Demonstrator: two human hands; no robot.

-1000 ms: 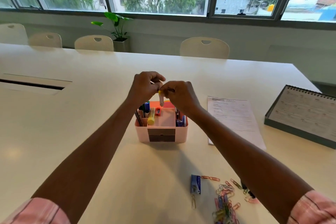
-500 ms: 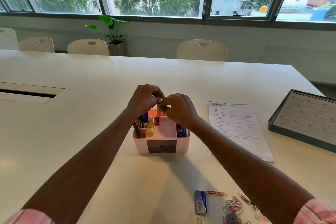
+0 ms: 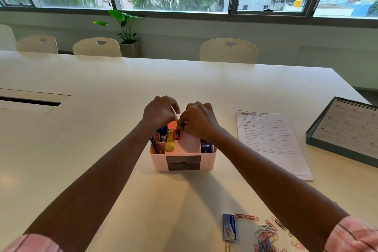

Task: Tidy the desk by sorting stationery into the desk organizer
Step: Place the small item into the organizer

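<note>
A pink desk organizer (image 3: 161, 161) with two grey drawers stands at mid table. It holds pens (image 3: 163, 132), a yellow highlighter (image 3: 170, 142), a red sharpener (image 3: 178, 134) and blue items (image 3: 206, 147) in its right slot. My left hand (image 3: 161, 113) and right hand (image 3: 199, 121) meet just above its back compartment. Their curled fingertips pinch a small yellow-tipped item (image 3: 178, 121); most of it is hidden by my fingers. Near the front edge lie a small blue staple box (image 3: 229, 227) and several coloured paper clips (image 3: 266, 233).
A printed sheet (image 3: 270, 141) lies right of the organizer, with a dark-framed desk calendar (image 3: 347, 129) beyond it. A cable slot (image 3: 28, 101) is set in the table at left. Chairs (image 3: 228, 50) and a potted plant (image 3: 124, 26) line the far side.
Both hands have come down closer to the organizer with the small item. The pale body that hung below my fingers a second ago is now hidden.
</note>
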